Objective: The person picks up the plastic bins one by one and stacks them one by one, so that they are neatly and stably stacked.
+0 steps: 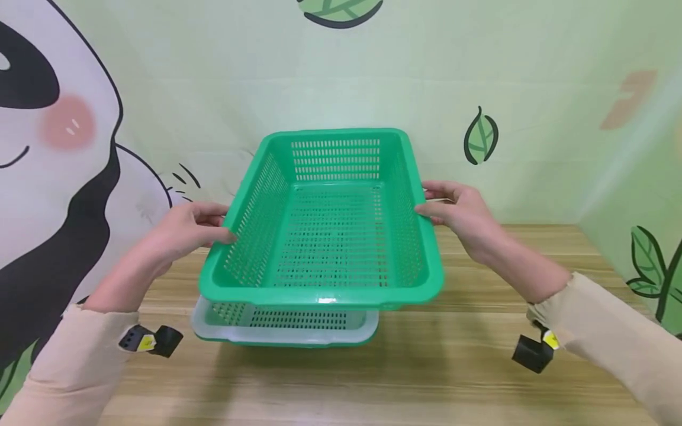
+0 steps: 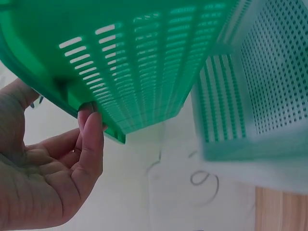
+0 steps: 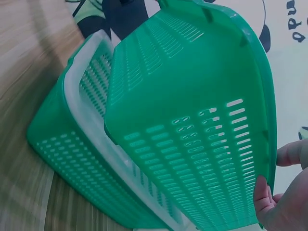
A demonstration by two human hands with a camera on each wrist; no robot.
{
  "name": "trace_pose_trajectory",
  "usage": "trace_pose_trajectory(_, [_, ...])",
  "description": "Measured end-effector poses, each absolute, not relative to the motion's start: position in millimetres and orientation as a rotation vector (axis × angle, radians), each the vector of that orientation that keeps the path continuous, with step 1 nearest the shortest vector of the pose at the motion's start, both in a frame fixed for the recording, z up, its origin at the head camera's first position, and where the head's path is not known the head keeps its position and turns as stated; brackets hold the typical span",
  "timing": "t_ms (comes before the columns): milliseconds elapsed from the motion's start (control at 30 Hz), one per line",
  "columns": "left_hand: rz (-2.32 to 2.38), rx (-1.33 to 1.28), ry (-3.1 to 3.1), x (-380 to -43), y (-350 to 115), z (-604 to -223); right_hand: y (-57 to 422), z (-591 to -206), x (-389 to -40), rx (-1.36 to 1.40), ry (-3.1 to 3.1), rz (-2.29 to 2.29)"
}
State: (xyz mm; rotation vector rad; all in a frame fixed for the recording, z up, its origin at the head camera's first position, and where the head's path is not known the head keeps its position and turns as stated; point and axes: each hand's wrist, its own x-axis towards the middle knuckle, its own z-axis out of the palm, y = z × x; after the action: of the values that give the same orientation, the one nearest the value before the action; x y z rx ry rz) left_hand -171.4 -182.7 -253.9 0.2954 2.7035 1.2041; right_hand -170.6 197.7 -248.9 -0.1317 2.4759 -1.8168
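Observation:
A rectangular green plastic basket [image 1: 325, 296] with slotted walls is held up between both hands. My left hand [image 1: 186, 234] pinches its left rim, thumb on top and fingers curled underneath. On the opposite side, my right hand [image 1: 460, 213] grips the right rim in the same way. Below the raised basket stands a white basket [image 1: 298, 336], nested in another green basket [image 3: 62, 144]. The held basket's base overlaps the white one's opening in the right wrist view and hides much of it in the head view.
The baskets stand over a wooden table [image 1: 479, 355]. Behind it hangs a pale green wall cloth [image 1: 224, 71] printed with a panda and leaves. A side wall [image 1: 629, 177] closes off the right.

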Motion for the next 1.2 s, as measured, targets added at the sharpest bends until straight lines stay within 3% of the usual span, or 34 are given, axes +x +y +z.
trace_pose_trajectory(533, [1.186, 0.272, 2.727, -184, -215, -268, 165, -273, -179, -0.135, 2.393, -1.894])
trace_pose_trajectory(1200, [1.248, 0.296, 2.755, -186, -222, -283, 160, -283, -182, -0.125, 2.31, -1.961])
